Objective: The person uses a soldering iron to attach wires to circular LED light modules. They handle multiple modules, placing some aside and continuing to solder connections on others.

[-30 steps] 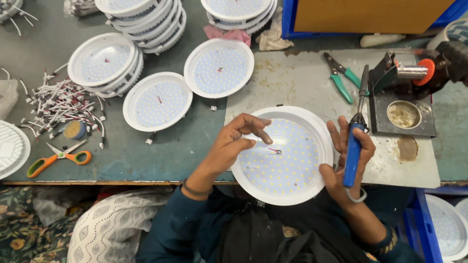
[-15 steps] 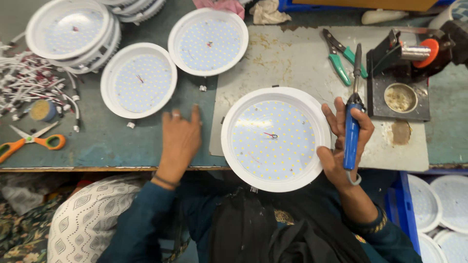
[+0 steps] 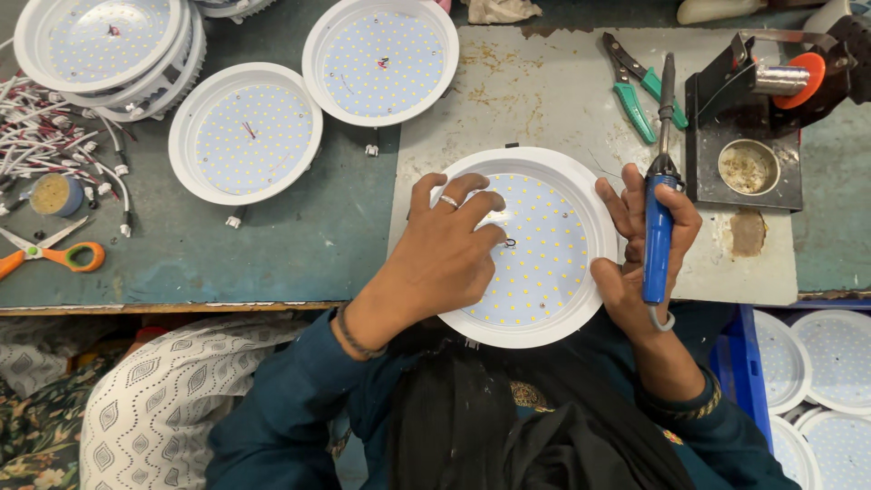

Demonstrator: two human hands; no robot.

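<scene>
Lying far left: orange-handled scissors (image 3: 56,253) flat on the green bench (image 3: 299,245), blades toward the left edge, beside a heap of white wire leads (image 3: 54,127) and a small blue pot (image 3: 54,193).
Stacked top left: round white light panels (image 3: 109,45), one upon another, dotted faces up.
Single panels: one (image 3: 245,132) flat on the bench just right of the stack; another (image 3: 381,59) above it, near the top edge.
Left hand (image 3: 445,254): laid palm down on the left part of the light panel (image 3: 535,245), fingers (image 3: 472,195) loosely curled and spread over its dotted face, a ring on one; fingertips close to a small dark loop (image 3: 510,242) near the middle; whether pinched on it, could not be told.
Light panel in work: flat, face up, on the grey board (image 3: 544,100) at the near edge of the bench, between both hands, well apart from the other panels.
Right hand (image 3: 644,254): closed round the blue grip of a soldering iron (image 3: 659,218), heel and thumb against the panel's right rim; iron held upright along the hand, tip pointing away, off the panel.
Pliers (image 3: 635,82): green handles, flat on the board just left of the iron's tip.
Black stand (image 3: 744,136): right of the iron, with a round tin cup (image 3: 747,166) and an orange-ended spool (image 3: 789,80).
Lower right: more white panels (image 3: 835,363) below the bench, beside a blue crate (image 3: 739,363).
</scene>
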